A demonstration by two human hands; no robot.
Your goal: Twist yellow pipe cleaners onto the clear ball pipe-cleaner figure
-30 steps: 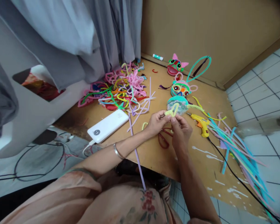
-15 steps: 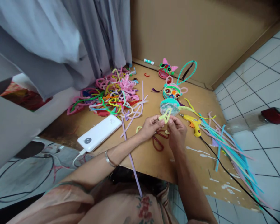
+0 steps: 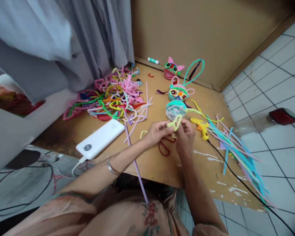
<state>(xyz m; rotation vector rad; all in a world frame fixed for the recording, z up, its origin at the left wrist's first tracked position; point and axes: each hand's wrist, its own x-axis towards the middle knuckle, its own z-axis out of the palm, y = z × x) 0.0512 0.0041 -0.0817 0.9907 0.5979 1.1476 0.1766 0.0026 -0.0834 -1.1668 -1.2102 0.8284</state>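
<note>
Both my hands meet over the brown board [image 3: 162, 164]. My left hand [image 3: 157, 131] and my right hand [image 3: 185, 136] pinch a pale yellow pipe cleaner [image 3: 174, 123] bent into a small loop. Just beyond the loop lies a round teal-rimmed piece [image 3: 173, 109]. A dark red pipe cleaner shape [image 3: 164, 147] rests on the board under my hands. A yellow glue gun [image 3: 200, 126] lies right of my right hand.
A heap of coloured pipe cleaners [image 3: 113, 98] sits at the back left. Straight pipe cleaners [image 3: 236, 154] fan out at the right. Two finished faces [image 3: 178, 92], a glue stick [image 3: 153, 60] and a white power bank [image 3: 100, 139] also lie on the board.
The view has shifted slightly left and down. My hands keep hold of the yellow loop, with the fingers closing in nearer each other.
</note>
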